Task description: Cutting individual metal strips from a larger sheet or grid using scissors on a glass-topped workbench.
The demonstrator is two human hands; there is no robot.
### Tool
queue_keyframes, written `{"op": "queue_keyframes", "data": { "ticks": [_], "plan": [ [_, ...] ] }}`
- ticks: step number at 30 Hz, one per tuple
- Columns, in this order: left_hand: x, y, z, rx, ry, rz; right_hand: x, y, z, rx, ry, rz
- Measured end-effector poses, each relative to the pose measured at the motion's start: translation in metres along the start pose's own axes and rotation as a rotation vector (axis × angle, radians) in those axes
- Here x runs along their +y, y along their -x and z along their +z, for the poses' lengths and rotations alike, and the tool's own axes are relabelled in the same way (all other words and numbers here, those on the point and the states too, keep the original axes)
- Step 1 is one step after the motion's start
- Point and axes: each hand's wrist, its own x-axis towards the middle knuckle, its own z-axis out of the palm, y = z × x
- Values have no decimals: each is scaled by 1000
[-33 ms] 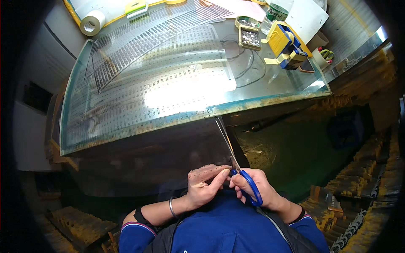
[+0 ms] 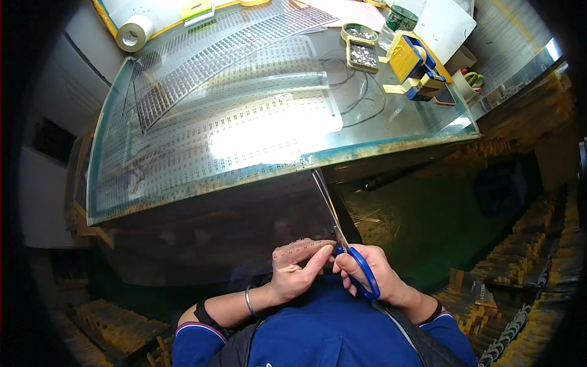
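Note:
My right hand [image 2: 367, 269] grips a pair of scissors [image 2: 367, 272] by their blue handles. The slim metal blades point away from me, toward the table's front edge, with a narrow gap between the tips. Just left of it, my left hand [image 2: 298, 269] pinches a clear film [image 2: 299, 249] between thumb and fingers. Rows of small dark marks on the film show over the fingers, close to the scissors' pivot. How far the film reaches beyond this hand is hard to make out against the dark background.
Ahead is a glass-topped table [image 2: 416, 147] with several printed clear sheets [image 2: 244, 92]. Toward the back right are a small tray of shiny bits [image 2: 362, 56], a tape dispenser [image 2: 425, 76] and a cup [image 2: 466, 85] holding scissors. A tape roll [image 2: 134, 33] lies far left.

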Motion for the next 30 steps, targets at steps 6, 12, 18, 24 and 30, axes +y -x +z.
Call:
{"op": "queue_keyframes", "data": {
  "ticks": [6,12,18,24,30],
  "plan": [
    [0,2,0,-5,21,-3,2,2,4,45,-7,6],
    [1,1,-3,-2,46,-45,-8,7,6,90,62,-16],
    [29,-21,-19,85,242,-186,1,10,-5,63,149,-130],
    [18,-30,-32,141,509,-267,15,0,-30,-81,243,9],
    [27,-34,-32,206,522,-319,6,-6,-42,-227,243,-5]
  ]
}}
